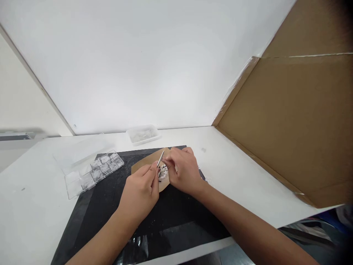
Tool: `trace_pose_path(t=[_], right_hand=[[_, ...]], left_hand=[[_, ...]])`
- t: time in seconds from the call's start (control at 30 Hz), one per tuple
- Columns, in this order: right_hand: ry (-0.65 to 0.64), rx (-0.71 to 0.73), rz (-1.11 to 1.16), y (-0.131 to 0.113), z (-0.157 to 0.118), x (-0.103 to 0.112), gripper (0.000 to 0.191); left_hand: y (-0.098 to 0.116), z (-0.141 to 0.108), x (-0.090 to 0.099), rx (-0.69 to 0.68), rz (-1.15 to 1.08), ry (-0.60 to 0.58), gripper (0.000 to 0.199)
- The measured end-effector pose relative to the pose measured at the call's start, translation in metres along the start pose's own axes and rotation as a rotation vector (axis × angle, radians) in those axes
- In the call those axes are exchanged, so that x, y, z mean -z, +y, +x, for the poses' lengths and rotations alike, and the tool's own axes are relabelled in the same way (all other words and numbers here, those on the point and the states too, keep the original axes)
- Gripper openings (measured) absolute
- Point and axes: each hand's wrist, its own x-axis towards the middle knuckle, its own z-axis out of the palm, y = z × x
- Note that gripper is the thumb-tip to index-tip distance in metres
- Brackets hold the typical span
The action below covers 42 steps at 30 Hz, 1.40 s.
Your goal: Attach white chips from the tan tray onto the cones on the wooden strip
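Note:
My left hand (142,187) is closed round a thin grey strip (160,158) that points up and away from its fingertips. Close beside the strip, my right hand (183,169) has its fingers pinched together; whatever is between them is too small to name. Below both hands lies a brown paper sheet (143,161), partly covered by them. Small white pieces (163,172) are heaped on the paper, with a few dark bits among them. The paper rests on a black mat (176,217).
An open clear compartment box (95,174) with small bags stands at the left. Behind the mat is a translucent tray (142,135). A cardboard panel (289,129) rises at the right of the white table (234,165), and a white wall (140,66) stands behind.

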Motion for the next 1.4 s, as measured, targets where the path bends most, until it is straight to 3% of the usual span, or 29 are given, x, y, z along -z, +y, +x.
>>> trace_pose_path(t=[0.17, 0.3, 0.53, 0.63, 0.83, 1.0, 1.17, 1.4], right_hand=[[-0.055, 0.007, 0.032, -0.002, 0.001, 0.001, 0.022], [-0.004, -0.036, 0.029, -0.002, 0.001, 0.001, 0.023], [-0.079, 0.031, 0.046, 0.007, 0.001, 0.003, 0.02], [-0.039, -0.032, 0.039, 0.027, 0.004, 0.006, 0.023], [0.179, -0.385, -0.023, 0.095, 0.006, 0.024, 0.014], [0.225, -0.533, -0.093, 0.139, -0.001, 0.039, 0.015], [0.111, -0.55, -0.107, 0.16, -0.008, 0.044, 0.009], [-0.106, -0.412, -0.068, 0.159, -0.009, 0.048, 0.006]], left_hand=[[-0.002, -0.002, -0.002, -0.037, 0.085, 0.01, 0.028], [-0.003, -0.004, -0.003, -0.061, 0.122, 0.035, 0.027], [-0.008, -0.006, -0.006, -0.047, 0.155, 0.012, 0.027], [-0.013, -0.006, -0.006, -0.031, 0.139, 0.003, 0.028], [-0.017, -0.004, -0.003, 0.007, 0.098, 0.038, 0.03], [-0.019, -0.004, -0.003, 0.03, 0.035, 0.049, 0.028], [-0.021, -0.003, -0.002, 0.076, 0.026, 0.031, 0.027], [-0.024, -0.002, -0.002, 0.087, 0.013, 0.012, 0.027]])
